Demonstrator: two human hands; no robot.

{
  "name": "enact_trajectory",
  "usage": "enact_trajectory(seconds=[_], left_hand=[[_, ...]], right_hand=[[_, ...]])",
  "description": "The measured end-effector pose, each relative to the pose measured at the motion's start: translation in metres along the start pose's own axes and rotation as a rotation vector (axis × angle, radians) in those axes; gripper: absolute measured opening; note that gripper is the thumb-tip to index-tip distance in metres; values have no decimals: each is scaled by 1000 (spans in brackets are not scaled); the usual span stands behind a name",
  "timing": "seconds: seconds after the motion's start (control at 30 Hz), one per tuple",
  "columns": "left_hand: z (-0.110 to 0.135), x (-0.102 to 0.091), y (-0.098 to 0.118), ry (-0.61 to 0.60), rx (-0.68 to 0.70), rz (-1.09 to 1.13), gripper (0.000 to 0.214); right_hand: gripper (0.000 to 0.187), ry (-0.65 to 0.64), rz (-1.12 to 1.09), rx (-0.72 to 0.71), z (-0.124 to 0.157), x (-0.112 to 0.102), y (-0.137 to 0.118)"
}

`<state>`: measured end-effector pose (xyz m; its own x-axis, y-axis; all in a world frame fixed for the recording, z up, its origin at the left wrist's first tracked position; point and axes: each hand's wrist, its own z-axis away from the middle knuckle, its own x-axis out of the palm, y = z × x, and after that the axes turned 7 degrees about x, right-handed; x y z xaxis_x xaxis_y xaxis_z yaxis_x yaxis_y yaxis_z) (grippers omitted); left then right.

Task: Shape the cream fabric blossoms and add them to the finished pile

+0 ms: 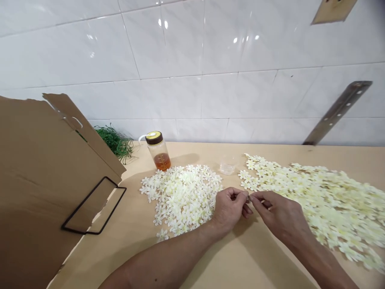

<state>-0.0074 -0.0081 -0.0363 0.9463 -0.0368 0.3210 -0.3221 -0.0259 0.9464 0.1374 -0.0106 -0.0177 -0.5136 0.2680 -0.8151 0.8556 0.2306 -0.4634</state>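
In the head view, the person's left hand point(230, 204) and right hand point(276, 210) meet fingertip to fingertip, both pinched closed on a tiny piece point(249, 198), too small to identify, between the white flower pile point(186, 196) and the yellowish flower spread point(333, 204).

Left forearm point(168, 257) and right forearm point(319, 253) angle inward; left fingers point(242, 197) and right fingers point(259, 195) pinch, tips close together.

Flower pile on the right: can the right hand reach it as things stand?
Likely yes: nothing stands between the right hand and the flower pile, though that hand seems busy pinching something tiny.
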Motion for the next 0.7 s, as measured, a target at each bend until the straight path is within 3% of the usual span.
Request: enact_trajectory(seconds=[0.3, 0.7], left_hand=[[0, -3, 2, -23, 10, -34, 27], [-1, -3, 1, -25, -3, 7, 28]], right_hand=[[27, -35, -2, 1, 3, -7, -17], [29, -94, -141, 136, 3, -7, -22]])
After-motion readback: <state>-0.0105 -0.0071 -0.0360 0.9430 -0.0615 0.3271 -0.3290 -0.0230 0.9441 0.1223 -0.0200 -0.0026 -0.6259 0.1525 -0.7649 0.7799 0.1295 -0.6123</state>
